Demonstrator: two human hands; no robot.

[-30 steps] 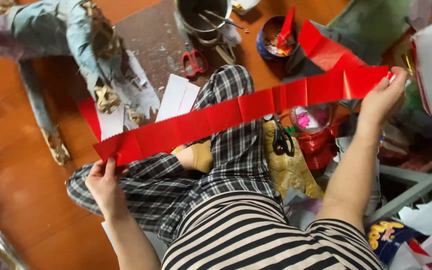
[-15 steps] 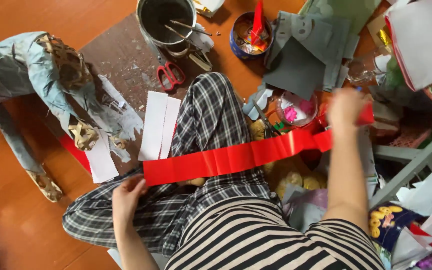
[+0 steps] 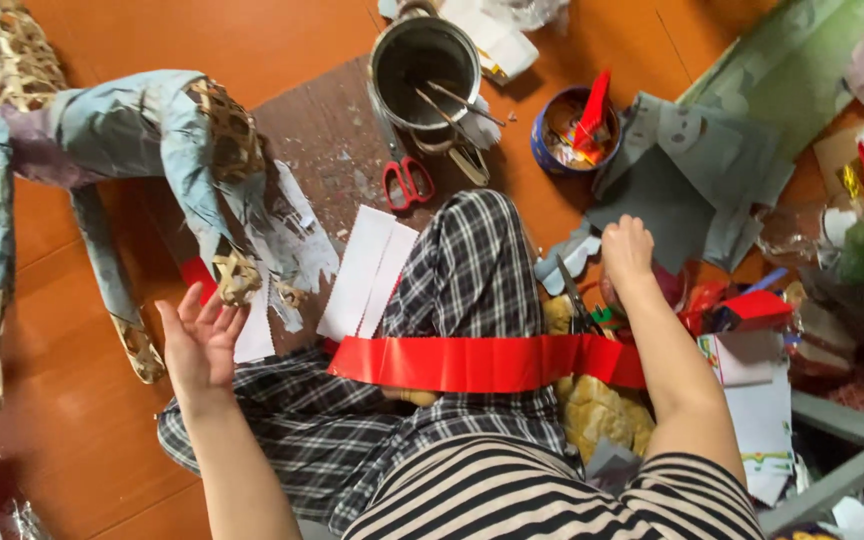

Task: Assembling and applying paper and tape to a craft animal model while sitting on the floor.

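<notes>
Red paper strip (image 3: pixel 482 362): laid across the checked lap. Left hand (image 3: pixel 200 340): fingers spread open, nothing held. Right hand (image 3: pixel 629 250): fingers curled, contents not discernible, beside grey paper sheets (image 3: pixel 687 185).

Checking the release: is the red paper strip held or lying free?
Lying free: red paper strip spread flat across the checked lap; left hand open, off it; right hand beyond it.

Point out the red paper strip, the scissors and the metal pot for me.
red strip (image 3: pixel 472 363), head view, middle of the strip across the lap
scissors (image 3: pixel 407 184), head view, red handles
metal pot (image 3: pixel 425 62), head view, dark inside
</notes>
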